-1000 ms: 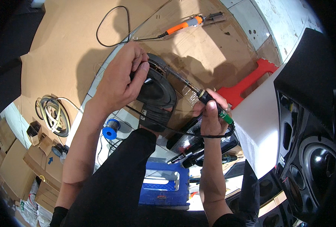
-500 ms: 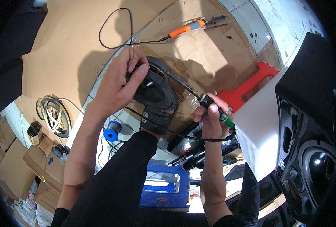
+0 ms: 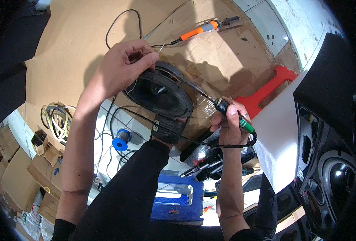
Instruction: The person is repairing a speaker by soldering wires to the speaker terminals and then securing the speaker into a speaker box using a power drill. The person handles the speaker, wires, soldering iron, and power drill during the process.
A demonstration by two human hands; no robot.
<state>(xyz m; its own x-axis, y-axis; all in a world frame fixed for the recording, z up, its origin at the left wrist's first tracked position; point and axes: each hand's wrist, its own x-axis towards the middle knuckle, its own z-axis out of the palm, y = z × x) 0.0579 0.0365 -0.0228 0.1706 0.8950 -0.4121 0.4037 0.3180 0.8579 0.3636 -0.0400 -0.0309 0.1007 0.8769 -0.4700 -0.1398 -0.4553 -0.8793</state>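
Observation:
My right hand (image 3: 233, 120) grips a soldering iron (image 3: 222, 105) by its black and green handle. The iron's metal shaft reaches up-left to the rim of a black round speaker driver (image 3: 162, 94), where its tip is hard to make out. My left hand (image 3: 131, 60) pinches a thin silvery solder wire (image 3: 161, 48) just above the driver's upper left edge. A length of the wire trails below the fingers. The driver is tilted, cone facing me, resting by the black shoe (image 3: 168, 127) on my foot.
A second, orange soldering iron (image 3: 198, 31) lies on the cardboard (image 3: 73, 36) ahead. Nearby are a blue spool of solder (image 3: 121, 139), a red plastic piece (image 3: 266, 92), a blue plastic stool (image 3: 178, 217), coiled cable (image 3: 56, 120) and a large speaker cabinet (image 3: 326, 172) at right.
My left hand has lifted slightly up and left, exposing more of the driver and the solder wire. The driver has shifted a little, and my right hand with the iron has moved slightly right.

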